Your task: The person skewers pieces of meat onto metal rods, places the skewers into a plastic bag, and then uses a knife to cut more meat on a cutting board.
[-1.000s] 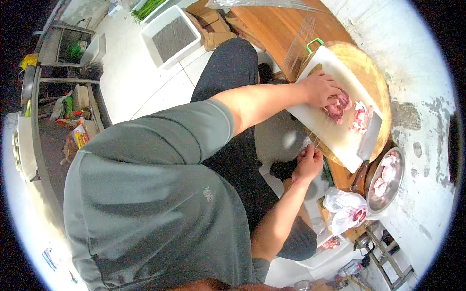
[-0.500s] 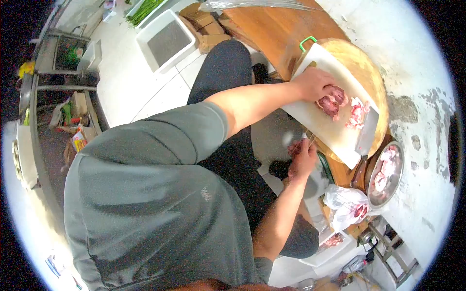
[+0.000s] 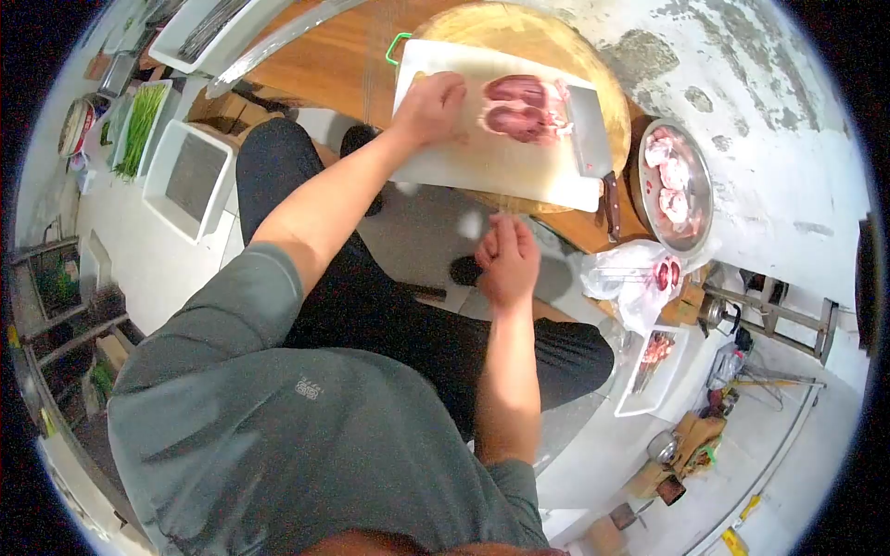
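A: In the head view, where is the meat (image 3: 517, 120) lying?

B: It is lying on the white cutting board (image 3: 445, 181), at the upper centre of the frame. It is showing two dark red lobes, side by side. The knife (image 3: 588, 134) is resting just to the right of it. Under the board a round wooden block (image 3: 556, 42) is standing on the counter (image 3: 324, 60).

A: And what are the hands doing?

B: The left hand (image 3: 431, 107) is staying to the left of the meat, apart from it, over the board. Its fingers are bending loosely; I cannot tell if they are holding something. The right hand (image 3: 508, 255) is hovering below the board's near edge, with fingers drawing close together. Maybe they are pinching something thin, but it is too faint to be sure.

A: How would this meat handle?

B: It is looking wet, so I am expecting it soft, slippery and rather light. I am preferring a flat palm across both lobes, or a grip at the thick outer sides, without squeezing.
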